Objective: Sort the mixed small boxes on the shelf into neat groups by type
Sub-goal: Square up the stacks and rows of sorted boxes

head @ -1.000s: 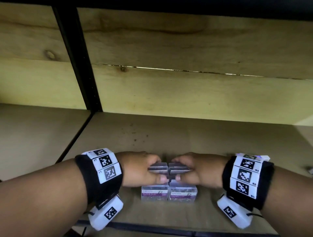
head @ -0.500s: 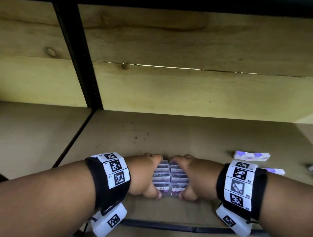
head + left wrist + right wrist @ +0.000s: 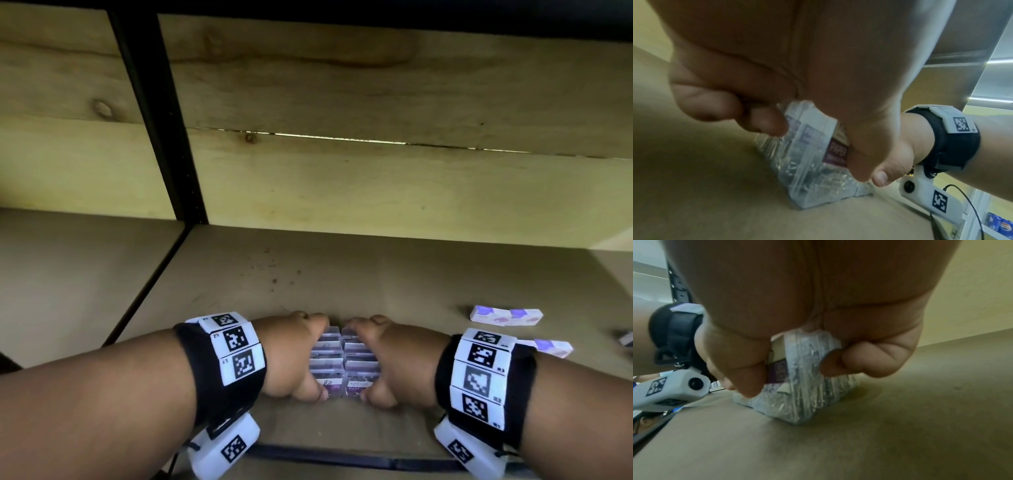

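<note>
Two side-by-side stacks of clear paper-clip boxes [image 3: 344, 363] stand on the wooden shelf [image 3: 376, 274], close to its front edge. The left hand [image 3: 291, 359] is clamped around the left stack, fingers curled over the far side and thumb [image 3: 865, 162] pressed on the near face. The right hand [image 3: 394, 363] grips the right stack the same way, its fingers [image 3: 869, 360] bent against the clear side. The two stacks touch each other. To the right of the stacks, well apart from them, lie two flat white-and-purple boxes [image 3: 507, 315], one partly hidden behind the right wristband [image 3: 483, 377].
</note>
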